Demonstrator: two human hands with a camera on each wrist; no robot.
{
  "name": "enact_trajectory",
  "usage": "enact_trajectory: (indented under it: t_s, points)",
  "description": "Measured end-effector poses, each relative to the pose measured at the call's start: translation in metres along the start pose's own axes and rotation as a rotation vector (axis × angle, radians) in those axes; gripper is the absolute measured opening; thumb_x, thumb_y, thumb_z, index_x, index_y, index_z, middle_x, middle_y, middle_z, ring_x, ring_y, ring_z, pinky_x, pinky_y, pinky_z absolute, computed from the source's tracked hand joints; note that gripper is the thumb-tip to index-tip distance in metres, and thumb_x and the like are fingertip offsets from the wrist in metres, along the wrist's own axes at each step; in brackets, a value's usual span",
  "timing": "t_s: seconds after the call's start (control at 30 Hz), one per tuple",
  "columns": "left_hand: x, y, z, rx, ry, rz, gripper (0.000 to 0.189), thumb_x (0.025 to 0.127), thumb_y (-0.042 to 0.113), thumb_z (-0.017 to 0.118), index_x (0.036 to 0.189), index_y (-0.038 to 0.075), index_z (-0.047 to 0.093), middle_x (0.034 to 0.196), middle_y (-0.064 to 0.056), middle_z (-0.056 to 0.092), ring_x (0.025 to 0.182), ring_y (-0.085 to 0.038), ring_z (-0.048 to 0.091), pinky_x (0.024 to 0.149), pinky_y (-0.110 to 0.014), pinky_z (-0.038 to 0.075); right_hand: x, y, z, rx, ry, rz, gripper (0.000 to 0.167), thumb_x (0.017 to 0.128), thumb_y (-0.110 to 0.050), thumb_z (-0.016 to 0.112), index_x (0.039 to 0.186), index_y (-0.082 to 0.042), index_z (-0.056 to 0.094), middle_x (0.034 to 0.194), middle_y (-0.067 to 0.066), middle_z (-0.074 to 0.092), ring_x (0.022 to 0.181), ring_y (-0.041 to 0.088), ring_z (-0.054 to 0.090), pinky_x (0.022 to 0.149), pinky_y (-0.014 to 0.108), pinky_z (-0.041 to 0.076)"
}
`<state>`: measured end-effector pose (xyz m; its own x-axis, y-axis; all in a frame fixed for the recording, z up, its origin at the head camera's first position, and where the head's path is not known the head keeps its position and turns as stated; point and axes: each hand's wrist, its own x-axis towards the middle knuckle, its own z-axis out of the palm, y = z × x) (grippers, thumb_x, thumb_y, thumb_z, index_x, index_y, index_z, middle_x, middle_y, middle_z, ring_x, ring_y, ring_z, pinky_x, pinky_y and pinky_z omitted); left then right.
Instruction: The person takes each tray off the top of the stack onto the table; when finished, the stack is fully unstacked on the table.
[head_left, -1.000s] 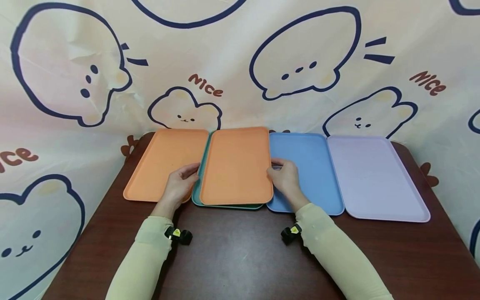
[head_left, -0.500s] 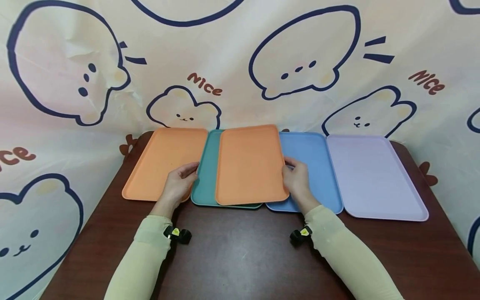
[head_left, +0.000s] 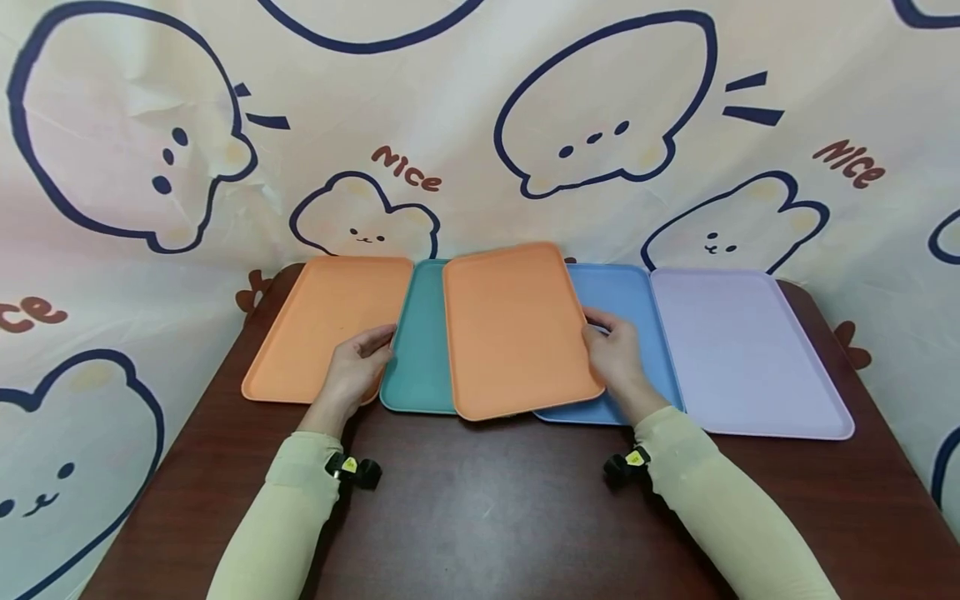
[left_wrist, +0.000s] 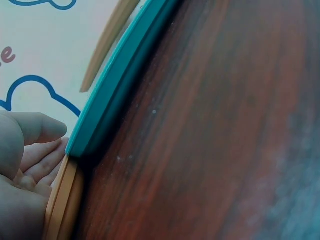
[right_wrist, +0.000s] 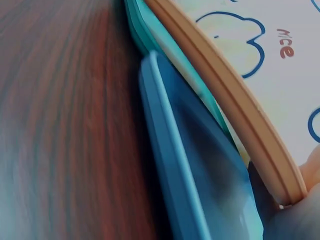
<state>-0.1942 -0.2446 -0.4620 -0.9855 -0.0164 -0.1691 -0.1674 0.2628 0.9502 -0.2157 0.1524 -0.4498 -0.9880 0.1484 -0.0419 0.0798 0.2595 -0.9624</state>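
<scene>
My right hand (head_left: 617, 358) pinches the right edge of an orange tray (head_left: 525, 333), which is tilted and overlaps a teal tray (head_left: 420, 350) and a blue tray (head_left: 618, 292). In the right wrist view, the held orange tray (right_wrist: 235, 100) is raised above the blue tray (right_wrist: 172, 135), and the hand shows only at the lower right. My left hand (head_left: 358, 367) is over a second orange tray (head_left: 322, 325), fingertips right at the teal tray's left edge. The left wrist view has the thumb (left_wrist: 45, 127) apart from the teal tray (left_wrist: 117, 80), with the other fingers extended behind.
A lilac tray (head_left: 750, 358) lies at the right end of the row. The dark wooden table (head_left: 480, 517) stretches in front of the trays. Behind them hangs a cream cloth (head_left: 465, 108) with cartoon outlines.
The right hand has drawn the upper orange tray rightward off much of the teal tray and tilted it, covering more of the blue one. The left hand has stayed nearly still.
</scene>
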Motion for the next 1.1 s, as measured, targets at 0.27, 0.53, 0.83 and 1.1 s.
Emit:
enact_trajectory:
  t_s: [0.27,0.53,0.83,1.1]
  points:
    - [0.000,0.001,0.000,-0.001,-0.008,0.001,0.051,0.111,0.008,0.055,0.162,0.006,0.049,0.168,-0.017,0.048,0.158,-0.031,0.044,0.129,-0.050,0.040,0.001,0.002,-0.034,-0.079,-0.127,0.000,0.042,0.109,-0.010,0.057,0.150,-0.002,0.063,0.154,0.021,0.062,0.136,0.032,0.060,0.085,0.007,0.049]
    - [0.001,-0.001,-0.001,-0.007,-0.022,-0.004,0.053,0.111,0.005,0.055,0.163,0.005,0.047,0.169,-0.017,0.046,0.158,-0.031,0.044,0.126,-0.043,0.043,0.005,0.006,-0.060,-0.169,-0.216,-0.042,0.040,0.110,-0.019,0.062,0.147,-0.006,0.067,0.148,0.019,0.067,0.115,0.009,0.066,0.085,0.010,0.054]
    - [0.001,-0.002,-0.001,-0.002,-0.014,-0.025,0.054,0.110,0.002,0.054,0.163,0.005,0.047,0.170,-0.018,0.045,0.158,-0.032,0.045,0.125,-0.043,0.044,0.005,0.007,-0.075,-0.171,-0.324,-0.082,0.038,0.107,-0.024,0.070,0.140,-0.005,0.073,0.133,0.023,0.075,0.092,-0.001,0.073,0.078,0.020,0.061]
    - [0.001,-0.001,-0.002,0.001,-0.016,-0.019,0.054,0.109,0.003,0.057,0.162,0.006,0.048,0.169,-0.017,0.047,0.157,-0.031,0.046,0.116,-0.023,0.051,0.004,0.005,-0.081,-0.173,-0.418,-0.148,0.033,0.103,-0.014,0.074,0.132,0.001,0.076,0.119,0.023,0.080,0.081,0.005,0.074,0.069,0.024,0.062]
